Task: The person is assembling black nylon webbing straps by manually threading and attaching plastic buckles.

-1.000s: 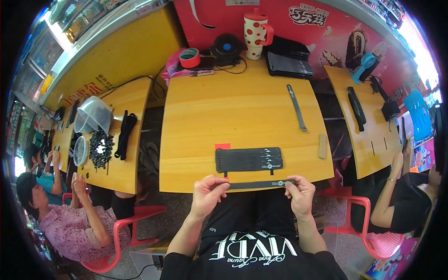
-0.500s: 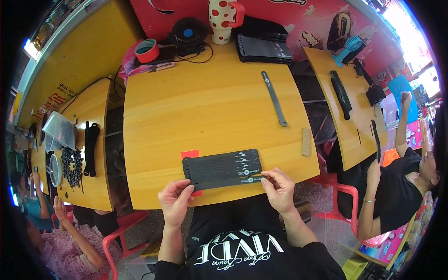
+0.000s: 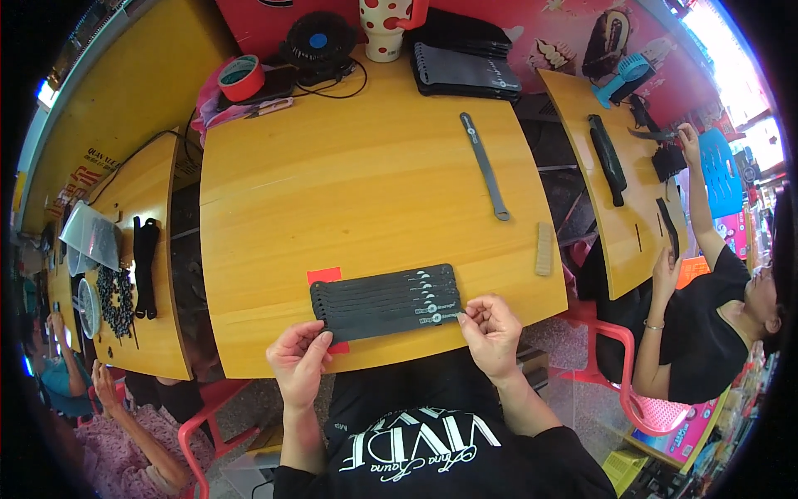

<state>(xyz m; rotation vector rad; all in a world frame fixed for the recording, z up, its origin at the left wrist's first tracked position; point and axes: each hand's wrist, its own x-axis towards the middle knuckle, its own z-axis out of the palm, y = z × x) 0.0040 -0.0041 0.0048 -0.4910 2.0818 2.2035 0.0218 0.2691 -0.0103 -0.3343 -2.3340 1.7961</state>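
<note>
A row of several black straps (image 3: pixel 385 300) lies side by side near the front edge of the yellow table (image 3: pixel 349 191). My left hand (image 3: pixel 300 363) pinches the left end of the nearest strap, over a small red tape mark (image 3: pixel 323 275). My right hand (image 3: pixel 491 333) pinches the right end of that same strap. A single black strap (image 3: pixel 485 165) lies apart, further back on the right. A stack of black straps (image 3: pixel 462 63) sits at the far edge.
A small tan block (image 3: pixel 544 248) lies at the table's right edge. A red tape roll (image 3: pixel 241 77), a black fan (image 3: pixel 317 42) and a dotted cup (image 3: pixel 383 27) stand at the back. Yellow tables flank both sides; a person (image 3: pixel 706 291) works at the right one.
The strap I held stretched at the table's edge now lies against the row as its nearest piece. Both hands moved with it and still grip its ends.
</note>
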